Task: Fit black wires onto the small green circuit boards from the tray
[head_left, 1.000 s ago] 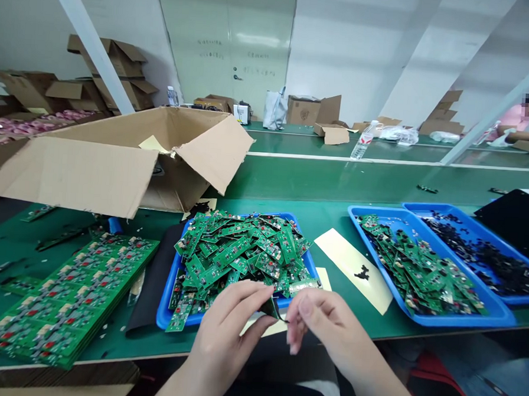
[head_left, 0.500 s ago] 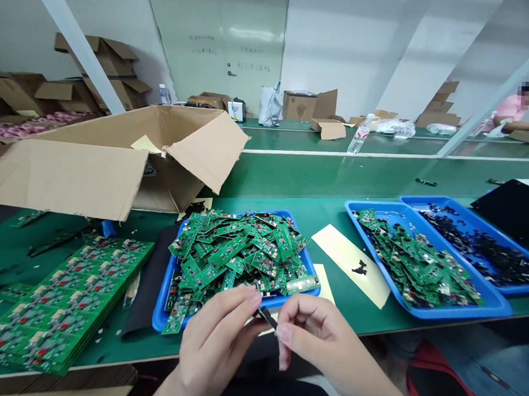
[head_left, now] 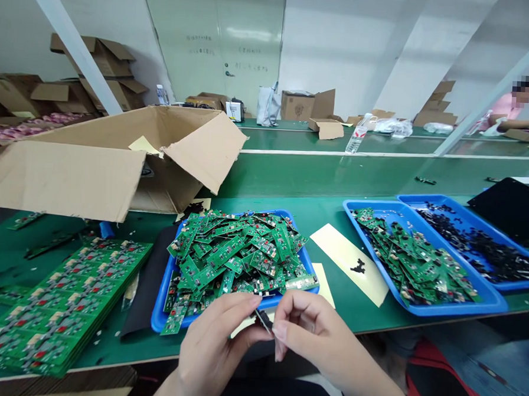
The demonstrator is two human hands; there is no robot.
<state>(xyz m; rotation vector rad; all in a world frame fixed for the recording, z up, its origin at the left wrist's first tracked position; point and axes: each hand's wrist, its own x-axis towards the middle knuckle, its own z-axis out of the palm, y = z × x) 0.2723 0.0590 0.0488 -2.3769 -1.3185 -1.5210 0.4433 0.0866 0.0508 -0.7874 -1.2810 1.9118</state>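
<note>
My left hand (head_left: 221, 337) is closed in a pinch on a small black part (head_left: 264, 321), a narrow strip with a pale edge; its exact kind is hard to make out. My right hand (head_left: 308, 327) has thumb and index finger pressed together at the strip's right end, with the other fingers curled. Both hands are just in front of a blue tray (head_left: 157, 310) heaped with small green circuit boards (head_left: 226, 252). The fingers cover part of the strip and the tray's front rim.
Stacked green circuit board panels (head_left: 64, 305) lie at left, under an open cardboard box (head_left: 66, 173). To the right are yellow paper (head_left: 333, 249) with black bits, a second blue tray (head_left: 498, 305) of boards, and a tray of black parts (head_left: 487, 251). A person (head_left: 513, 107) works far right.
The strip has tilted between my fingers, and its pale edge shows now. My right hand has shifted slightly left, closer to my left hand. The view has moved a little.
</note>
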